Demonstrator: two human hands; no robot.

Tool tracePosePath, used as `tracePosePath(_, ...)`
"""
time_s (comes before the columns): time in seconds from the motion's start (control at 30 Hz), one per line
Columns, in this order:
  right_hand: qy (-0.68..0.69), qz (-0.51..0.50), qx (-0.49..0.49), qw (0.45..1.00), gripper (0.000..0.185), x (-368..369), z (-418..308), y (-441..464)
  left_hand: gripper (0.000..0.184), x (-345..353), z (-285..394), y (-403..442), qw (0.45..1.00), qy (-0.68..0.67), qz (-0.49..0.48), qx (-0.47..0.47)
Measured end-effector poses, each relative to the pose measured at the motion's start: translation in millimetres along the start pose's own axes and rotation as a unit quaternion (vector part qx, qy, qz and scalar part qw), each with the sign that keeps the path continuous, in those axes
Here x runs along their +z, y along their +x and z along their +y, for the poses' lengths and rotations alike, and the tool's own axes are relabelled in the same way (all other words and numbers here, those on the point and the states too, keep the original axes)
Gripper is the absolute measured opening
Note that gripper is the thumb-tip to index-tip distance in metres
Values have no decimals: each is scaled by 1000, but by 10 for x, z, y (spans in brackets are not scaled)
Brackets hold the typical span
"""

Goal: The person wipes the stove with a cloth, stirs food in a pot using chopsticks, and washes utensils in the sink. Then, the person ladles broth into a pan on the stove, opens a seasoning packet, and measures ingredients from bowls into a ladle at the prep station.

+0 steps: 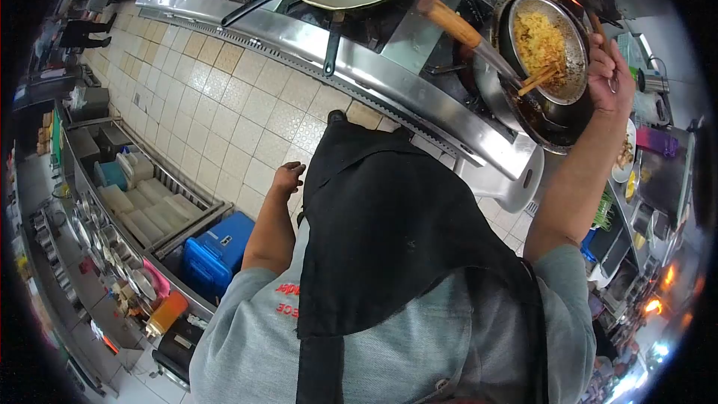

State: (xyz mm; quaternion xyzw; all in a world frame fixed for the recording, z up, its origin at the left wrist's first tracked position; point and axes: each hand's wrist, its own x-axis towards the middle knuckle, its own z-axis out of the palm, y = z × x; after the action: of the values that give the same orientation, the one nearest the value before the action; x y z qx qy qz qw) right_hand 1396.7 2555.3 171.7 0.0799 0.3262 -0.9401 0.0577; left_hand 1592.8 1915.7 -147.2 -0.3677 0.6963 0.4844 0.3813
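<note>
1. Our right hand (609, 78) is lying just beside the metal bowl (574, 81); we can't tell whether its fingers are grasping.
2. The bowl, carrying yellow food (538, 36), is sitting over the wok (559, 137).
3. Our left hand (288, 177) is hanging, fingers released.

Open room above tiled floor (217, 90), left of centre; two pan handles (333, 46) jut across the stove front (426, 97), near the top.

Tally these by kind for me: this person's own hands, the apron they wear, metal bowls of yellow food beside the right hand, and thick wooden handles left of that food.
Hands (left hand, right hand): 2
Black apron: 1
Metal bowl of yellow food: 1
Thick wooden handle: 1
Total: 5
</note>
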Motion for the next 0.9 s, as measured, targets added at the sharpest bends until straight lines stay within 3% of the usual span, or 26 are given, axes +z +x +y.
tracePosePath(0.23, -3, -6, -5, 1000, 26, 291, 117, -22, 45, -291, 202, -136, 997, 16, -31, -63)
tracePosePath(0.3, -8, -6, 4, 1000, 25, 418, 251, -18, 39, -465, 233, -116, 987, 37, -96, -125)
tracePosePath(0.43, -85, 67, -56, 993, 20, 736, 559, 22, 36, -915, 27, 75, 994, 2, -79, -70)
tracePosePath(0.5, -110, 108, -75, 985, 18, 800, 669, 17, 35, -1195, -55, 186, 997, 49, -32, -45)
tracePosePath(0.67, -243, 203, -122, 941, 15, 869, 776, -27, 42, -1762, -180, 405, 999, -6, 34, 1)
tracePosePath(0.7, -245, 205, -129, 939, 15, 913, 812, -43, 38, -1824, -99, 364, 997, 38, 68, 9)
tracePosePath(0.77, -300, 296, -170, 891, 16, 1034, 895, -95, 38, -1958, -149, 470, 997, -20, 78, 19)
tracePosePath(0.83, -308, 294, -172, 888, 17, 1158, 954, -172, 38, -2040, -100, 490, 998, -19, 62, -8)
tracePosePath(0.9, -393, 344, -200, 829, 17, 1271, 1025, -217, 40, -2089, -219, 632, 998, -43, 49, 16)
